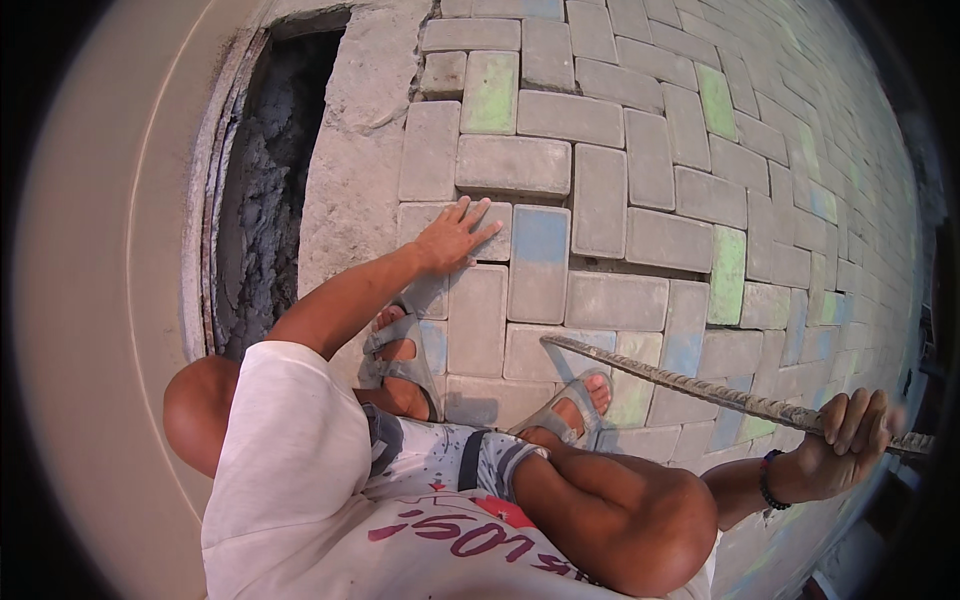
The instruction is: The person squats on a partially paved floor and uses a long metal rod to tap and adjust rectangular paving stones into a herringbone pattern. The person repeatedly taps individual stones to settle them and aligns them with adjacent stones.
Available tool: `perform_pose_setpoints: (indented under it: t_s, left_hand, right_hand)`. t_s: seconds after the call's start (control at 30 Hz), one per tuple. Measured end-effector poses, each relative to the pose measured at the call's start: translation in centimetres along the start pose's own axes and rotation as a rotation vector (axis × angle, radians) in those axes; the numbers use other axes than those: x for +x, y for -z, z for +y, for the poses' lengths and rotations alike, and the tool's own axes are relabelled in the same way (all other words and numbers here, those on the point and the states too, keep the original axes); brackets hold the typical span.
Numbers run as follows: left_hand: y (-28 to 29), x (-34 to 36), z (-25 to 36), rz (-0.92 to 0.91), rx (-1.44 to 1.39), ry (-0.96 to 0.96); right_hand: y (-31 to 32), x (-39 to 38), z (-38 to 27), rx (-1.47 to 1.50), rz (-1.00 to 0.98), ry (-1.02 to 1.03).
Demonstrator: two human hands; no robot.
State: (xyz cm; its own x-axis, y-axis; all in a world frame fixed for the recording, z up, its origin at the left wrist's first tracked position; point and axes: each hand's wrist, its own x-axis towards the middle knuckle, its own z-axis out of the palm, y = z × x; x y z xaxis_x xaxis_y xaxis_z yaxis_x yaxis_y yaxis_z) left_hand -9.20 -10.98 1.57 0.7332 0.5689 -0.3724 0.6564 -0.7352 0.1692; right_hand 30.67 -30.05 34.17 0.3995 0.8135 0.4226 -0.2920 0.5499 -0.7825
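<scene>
While the left hand (455, 240) splays on grey paving (617, 300), the right hand (852, 445) grips rebar (740, 400).

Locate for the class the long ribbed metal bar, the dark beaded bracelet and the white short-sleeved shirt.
Long ribbed metal bar (700, 389), head view, middle of shaft.
Dark beaded bracelet (766, 484), head view, its beads.
White short-sleeved shirt (345, 520), head view, its front.
</scene>
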Motion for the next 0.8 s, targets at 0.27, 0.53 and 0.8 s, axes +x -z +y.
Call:
perform_pose_setpoints:
  t_s: [0.27, 0.53, 0.8]
  left_hand:
    - [-0.9, 0.0, -0.3, -0.01, 0.021, -0.007]
    - [-1.7, -0.6, -0.7, 0.04, -0.003, -0.023]
    - [-1.2, -0.5, -0.9, 0.027, 0.001, -0.023]
  right_hand:
    - [1.9, 2.4, 1.4, -0.061, 0.066, -0.017]
    - [3.7, 9.3, 6.5, -0.096, 0.023, -0.16]
    - [1.1, 9.7, 9.1, -0.204, 0.162, -0.133]
